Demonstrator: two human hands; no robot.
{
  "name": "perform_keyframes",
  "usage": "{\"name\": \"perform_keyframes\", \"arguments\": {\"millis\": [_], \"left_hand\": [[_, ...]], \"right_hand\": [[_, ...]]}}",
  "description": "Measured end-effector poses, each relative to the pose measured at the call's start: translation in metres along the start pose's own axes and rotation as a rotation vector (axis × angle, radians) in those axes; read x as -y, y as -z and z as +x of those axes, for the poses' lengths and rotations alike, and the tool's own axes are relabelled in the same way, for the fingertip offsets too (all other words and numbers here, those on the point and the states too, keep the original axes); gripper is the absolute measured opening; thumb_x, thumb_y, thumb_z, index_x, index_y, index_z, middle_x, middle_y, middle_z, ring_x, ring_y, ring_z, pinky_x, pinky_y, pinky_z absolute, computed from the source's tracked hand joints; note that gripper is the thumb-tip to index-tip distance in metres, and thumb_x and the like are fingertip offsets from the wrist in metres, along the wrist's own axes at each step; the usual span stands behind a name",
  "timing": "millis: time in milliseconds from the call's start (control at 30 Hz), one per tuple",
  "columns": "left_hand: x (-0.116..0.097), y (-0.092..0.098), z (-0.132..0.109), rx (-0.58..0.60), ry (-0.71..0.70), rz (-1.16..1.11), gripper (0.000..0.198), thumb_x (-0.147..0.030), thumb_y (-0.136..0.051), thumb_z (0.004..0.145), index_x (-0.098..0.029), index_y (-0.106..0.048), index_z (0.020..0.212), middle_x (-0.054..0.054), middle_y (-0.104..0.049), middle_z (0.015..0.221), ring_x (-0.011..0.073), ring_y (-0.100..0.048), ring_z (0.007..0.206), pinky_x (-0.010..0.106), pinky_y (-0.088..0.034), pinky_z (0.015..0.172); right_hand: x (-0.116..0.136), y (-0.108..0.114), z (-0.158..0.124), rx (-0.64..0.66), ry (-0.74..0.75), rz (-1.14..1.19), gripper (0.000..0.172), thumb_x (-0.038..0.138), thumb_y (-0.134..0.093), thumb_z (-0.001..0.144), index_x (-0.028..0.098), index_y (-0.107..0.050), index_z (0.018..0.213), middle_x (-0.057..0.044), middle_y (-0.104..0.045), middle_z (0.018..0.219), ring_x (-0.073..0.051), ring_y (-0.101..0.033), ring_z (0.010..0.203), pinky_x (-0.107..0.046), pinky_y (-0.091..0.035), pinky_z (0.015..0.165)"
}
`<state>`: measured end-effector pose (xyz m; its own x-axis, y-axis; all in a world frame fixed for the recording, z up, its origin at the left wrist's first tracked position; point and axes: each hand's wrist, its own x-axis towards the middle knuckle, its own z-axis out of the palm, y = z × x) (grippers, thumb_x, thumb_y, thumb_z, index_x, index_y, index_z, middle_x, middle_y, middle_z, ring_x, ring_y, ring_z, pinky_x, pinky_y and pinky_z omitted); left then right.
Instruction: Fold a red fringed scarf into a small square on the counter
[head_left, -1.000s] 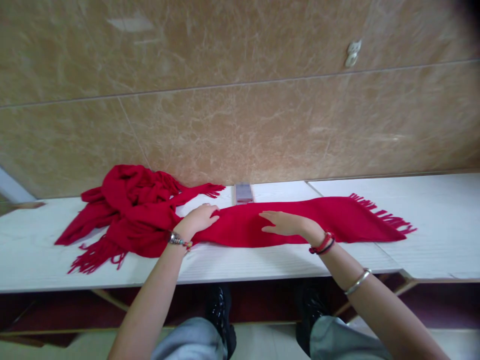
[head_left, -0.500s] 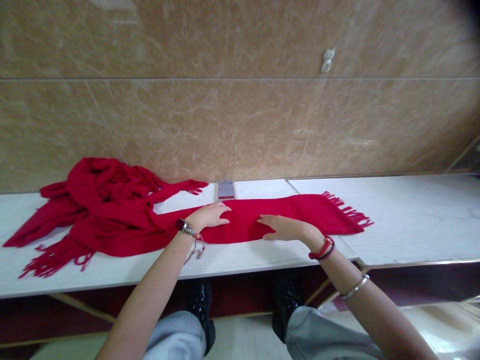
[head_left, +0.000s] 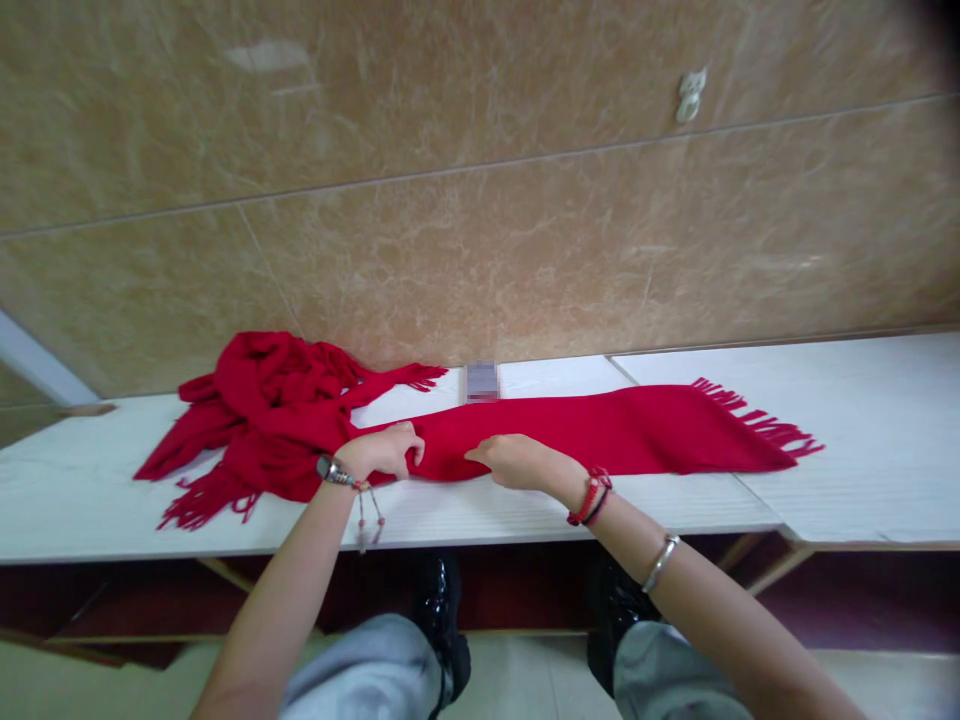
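Observation:
A long red fringed scarf point(head_left: 637, 432) lies stretched along a white bench point(head_left: 480, 505), its fringe pointing right. My left hand point(head_left: 381, 452) is curled closed on the scarf's near edge, just right of a heap of more red scarves point(head_left: 259, 420). My right hand point(head_left: 510, 460) also pinches the near edge of the same scarf, a short way to the right of the left one. Both wrists wear bracelets.
A small blurred card or box point(head_left: 481, 381) stands behind the scarf against the marble wall point(head_left: 480, 220). A second white bench point(head_left: 862, 440) adjoins on the right. A white wall hook point(head_left: 688, 95) is high on the wall. My knees and black shoes show below.
Both hands lay flat on the scarf before; now they have slid left and toward the near edge and closed on the cloth. The view has shifted slightly.

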<state>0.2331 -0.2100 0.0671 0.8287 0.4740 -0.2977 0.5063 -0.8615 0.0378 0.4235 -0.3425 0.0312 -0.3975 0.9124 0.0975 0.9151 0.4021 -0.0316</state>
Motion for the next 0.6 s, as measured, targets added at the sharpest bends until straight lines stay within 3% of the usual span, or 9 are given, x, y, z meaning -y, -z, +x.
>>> {"name": "perform_keyframes", "arguments": {"millis": [133, 267, 433, 600], "left_hand": [[0.015, -0.002, -0.001, -0.251, -0.159, -0.095, 0.005, -0.016, -0.052, 0.069, -0.017, -0.057, 0.069, 0.003, -0.049, 0.094, 0.0159, -0.049, 0.085, 0.026, -0.039, 0.082], [0.026, 0.004, 0.000, -0.512, -0.094, -0.084, 0.010, -0.019, -0.045, 0.077, -0.016, -0.054, 0.080, 0.005, -0.052, 0.088, 0.0185, -0.050, 0.087, 0.030, -0.040, 0.082], [0.026, -0.004, 0.011, -0.557, -0.066, 0.025, 0.015, -0.011, -0.040, 0.078, -0.017, -0.053, 0.082, 0.005, -0.056, 0.087, 0.0179, -0.053, 0.083, 0.030, -0.041, 0.078], [0.024, -0.012, 0.015, -0.530, -0.045, 0.072, 0.018, -0.010, -0.038, 0.080, -0.018, -0.052, 0.086, 0.004, -0.056, 0.092, 0.0164, -0.053, 0.086, 0.028, -0.041, 0.078]], "right_hand": [[-0.008, 0.003, 0.006, -0.018, -0.072, 0.051, 0.047, 0.002, -0.041, 0.075, 0.017, -0.051, 0.118, -0.011, -0.066, 0.098, -0.021, -0.062, 0.088, -0.026, -0.045, 0.071], [-0.021, 0.004, 0.002, -0.113, -0.141, 0.268, 0.050, 0.003, -0.042, 0.075, 0.016, -0.044, 0.123, -0.009, -0.066, 0.096, -0.019, -0.062, 0.088, -0.025, -0.044, 0.072], [-0.032, -0.001, -0.003, -0.199, -0.046, 0.492, 0.048, 0.003, -0.043, 0.073, 0.018, -0.043, 0.119, -0.007, -0.063, 0.101, -0.015, -0.059, 0.093, -0.025, -0.045, 0.078], [-0.029, -0.005, -0.002, -0.194, -0.003, 0.406, 0.053, 0.011, -0.058, 0.068, 0.016, -0.045, 0.118, -0.011, -0.054, 0.114, -0.020, -0.053, 0.102, -0.031, -0.043, 0.085]]}}
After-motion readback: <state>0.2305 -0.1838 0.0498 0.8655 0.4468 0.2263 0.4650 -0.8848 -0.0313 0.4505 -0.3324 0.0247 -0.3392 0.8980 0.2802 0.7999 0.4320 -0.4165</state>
